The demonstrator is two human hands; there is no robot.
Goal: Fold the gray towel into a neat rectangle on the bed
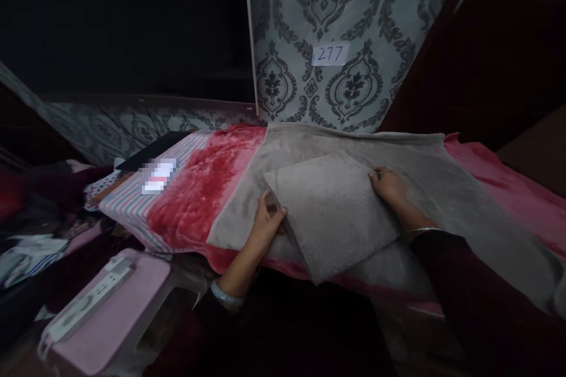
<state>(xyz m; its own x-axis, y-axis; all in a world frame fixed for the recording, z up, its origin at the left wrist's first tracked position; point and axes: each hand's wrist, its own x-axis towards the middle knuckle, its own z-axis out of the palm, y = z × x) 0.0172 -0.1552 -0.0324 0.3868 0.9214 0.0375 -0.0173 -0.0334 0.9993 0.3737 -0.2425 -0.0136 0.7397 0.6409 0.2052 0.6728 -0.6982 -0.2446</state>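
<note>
A flat, four-cornered grey plush cloth (336, 212) is held at a slant over a larger grey blanket (300, 141). My left hand (269, 216) pinches its left edge between thumb and fingers. On the opposite side, my right hand (389, 184) has its fingers closed on the upper right edge. One corner of the cloth points down toward me, near the front edge of the blanket. Whether the cloth is one layer or folded, I cannot tell. Beneath the grey blanket lies a red and pink plush blanket (198, 188), showing on both sides.
Striped fabric (132, 194) with a blurred-out bright item (159, 177) lies to the left. A power strip (95, 297) rests on a pink stool (128, 312) at lower left. Behind are a dark screen (132, 29) and a patterned wall with a "277" label (330, 54).
</note>
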